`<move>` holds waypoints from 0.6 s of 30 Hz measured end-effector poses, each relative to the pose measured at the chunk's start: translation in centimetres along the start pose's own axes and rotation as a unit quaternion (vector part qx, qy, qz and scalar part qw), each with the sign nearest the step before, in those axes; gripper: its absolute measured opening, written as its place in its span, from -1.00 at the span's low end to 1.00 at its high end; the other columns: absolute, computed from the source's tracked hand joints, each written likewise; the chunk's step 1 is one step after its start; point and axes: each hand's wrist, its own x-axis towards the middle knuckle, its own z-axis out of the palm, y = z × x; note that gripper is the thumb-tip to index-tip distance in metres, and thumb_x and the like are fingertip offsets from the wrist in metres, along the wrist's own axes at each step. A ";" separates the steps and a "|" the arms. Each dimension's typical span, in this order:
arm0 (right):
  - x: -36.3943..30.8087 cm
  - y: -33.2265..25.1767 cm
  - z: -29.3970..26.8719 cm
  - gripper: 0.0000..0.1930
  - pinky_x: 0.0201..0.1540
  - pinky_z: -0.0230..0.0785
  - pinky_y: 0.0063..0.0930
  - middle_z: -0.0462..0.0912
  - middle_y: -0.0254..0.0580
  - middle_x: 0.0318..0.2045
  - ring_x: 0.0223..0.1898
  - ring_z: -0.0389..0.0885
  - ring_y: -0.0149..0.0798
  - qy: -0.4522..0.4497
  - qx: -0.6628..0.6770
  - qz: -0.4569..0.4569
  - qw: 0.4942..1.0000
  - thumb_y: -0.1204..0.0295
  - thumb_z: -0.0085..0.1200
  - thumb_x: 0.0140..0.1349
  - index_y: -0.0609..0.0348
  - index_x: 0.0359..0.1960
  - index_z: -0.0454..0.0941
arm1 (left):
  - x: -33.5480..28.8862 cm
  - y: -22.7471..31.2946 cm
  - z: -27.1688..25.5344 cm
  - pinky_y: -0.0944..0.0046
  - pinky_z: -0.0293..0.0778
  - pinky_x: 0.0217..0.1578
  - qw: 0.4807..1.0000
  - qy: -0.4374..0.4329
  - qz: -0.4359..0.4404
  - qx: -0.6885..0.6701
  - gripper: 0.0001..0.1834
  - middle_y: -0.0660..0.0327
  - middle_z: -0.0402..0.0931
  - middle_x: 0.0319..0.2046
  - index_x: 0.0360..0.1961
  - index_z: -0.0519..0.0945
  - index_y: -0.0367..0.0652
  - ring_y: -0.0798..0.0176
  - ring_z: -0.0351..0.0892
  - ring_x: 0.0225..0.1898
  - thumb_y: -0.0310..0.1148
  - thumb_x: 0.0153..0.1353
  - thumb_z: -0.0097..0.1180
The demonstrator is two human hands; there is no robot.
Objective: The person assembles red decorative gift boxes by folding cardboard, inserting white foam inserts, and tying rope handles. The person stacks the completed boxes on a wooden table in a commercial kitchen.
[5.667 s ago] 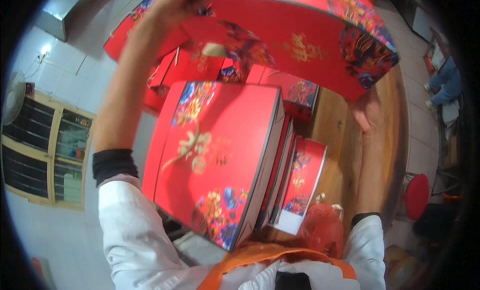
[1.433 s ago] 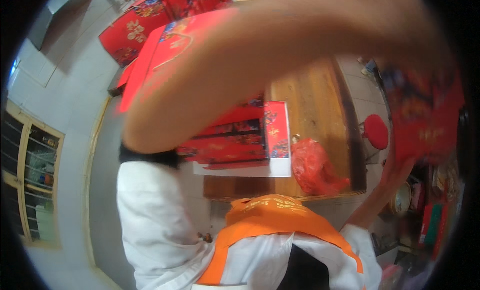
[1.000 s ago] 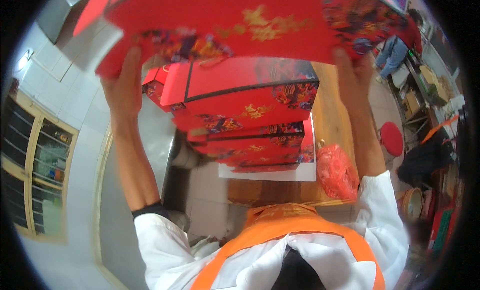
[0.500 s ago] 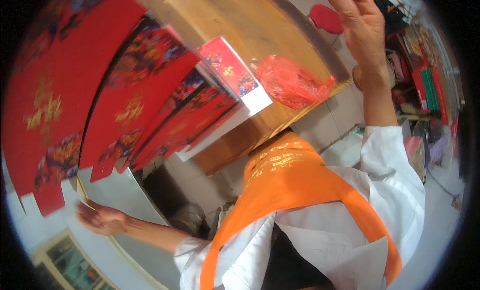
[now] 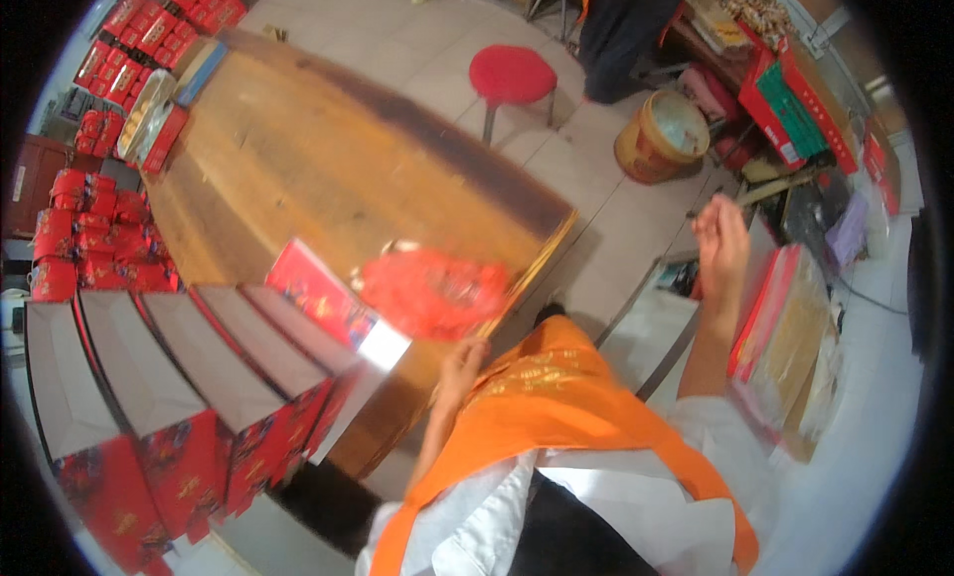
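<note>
My left hand (image 5: 460, 372) is at the near edge of the wooden table, with its fingers curled closed; what they hold, if anything, is hidden. Just beyond it a crumpled red plastic bag (image 5: 432, 293) lies on the tabletop. Beside the bag is a red printed box (image 5: 316, 290) with a white end. My right hand (image 5: 722, 240) is raised on the right, fingers bent together, and I cannot make out anything in them. A row of tall red boxes (image 5: 184, 467) with pale tops stands at my left.
The wooden table (image 5: 328, 168) stretches away to the far left, where stacked red gift boxes (image 5: 94, 228) stand. A red stool (image 5: 512, 76) and a round bucket (image 5: 661, 139) are on the tiled floor. Flat packages (image 5: 785, 337) lie at right; a person's dark-trousered legs (image 5: 624, 39) show behind.
My view has swung, showing more of the room. My left hand has come from beside the red boxes to the table edge. My right hand is lower, its formerly extended fingers now bent.
</note>
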 end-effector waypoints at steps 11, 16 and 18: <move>7.5 4.6 -5.1 -0.82 -0.28 0.33 -0.59 0.48 -0.28 -0.41 -0.40 0.42 -0.47 -0.113 -0.062 0.308 0.943 0.40 -0.18 0.26 0.24 -0.22 0.40 | 28.8 1.5 13.5 0.23 0.31 -0.07 0.953 0.138 0.047 0.264 -0.63 0.03 0.43 -0.17 -0.11 0.41 -0.27 0.11 0.40 -0.09 -0.29 0.07 0.03; 15.1 7.6 -2.8 -0.80 -0.25 0.33 -0.59 0.51 -0.26 -0.39 -0.37 0.45 -0.45 -0.193 -0.094 0.337 0.917 0.42 -0.18 0.25 0.26 -0.20 0.41 | 32.0 0.3 14.8 0.11 0.03 0.16 0.868 0.180 -0.115 0.448 -0.15 -0.19 -0.06 0.17 0.14 0.06 -0.39 -0.10 -0.04 0.21 -0.15 -0.07 0.17; 17.9 8.2 -2.2 -0.80 -0.25 0.33 -0.59 0.52 -0.24 -0.38 -0.38 0.46 -0.45 -0.210 -0.108 0.369 0.899 0.42 -0.18 0.24 0.27 -0.20 0.41 | 31.4 0.2 16.3 0.09 -0.07 0.19 0.831 0.204 -0.126 0.502 -0.05 -0.22 -0.20 0.21 0.17 -0.04 -0.42 -0.14 -0.18 0.25 -0.15 -0.11 0.21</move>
